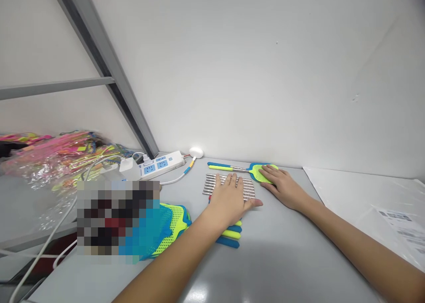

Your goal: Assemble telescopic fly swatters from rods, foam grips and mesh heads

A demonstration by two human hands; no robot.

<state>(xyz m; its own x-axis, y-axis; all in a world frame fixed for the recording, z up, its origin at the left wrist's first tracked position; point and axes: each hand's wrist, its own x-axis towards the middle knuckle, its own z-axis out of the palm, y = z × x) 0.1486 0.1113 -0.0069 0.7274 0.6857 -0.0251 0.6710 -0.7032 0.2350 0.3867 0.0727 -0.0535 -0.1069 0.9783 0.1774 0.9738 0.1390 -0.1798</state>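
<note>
My left hand (227,201) lies flat, fingers spread, over a row of slim metal rods (209,186) placed side by side on the table. To its right, my right hand (285,187) rests with fingers stretched out on the mesh heads of two fly swatters (221,167), one blue and one yellow-green. Several blue and yellow-green handles (230,242) lie beneath my left wrist, which hides part of them. Left of that forearm is a pile of blue and yellow-green swatter heads (179,219), partly covered by a pixelated patch.
A white power strip (162,165) with plugs sits by the wall, beside a white round device (195,152) on a cable. Plastic-wrapped pink and yellow items (63,155) lie at far left behind a grey metal frame (116,86). White plastic sheeting (358,201) covers the right side.
</note>
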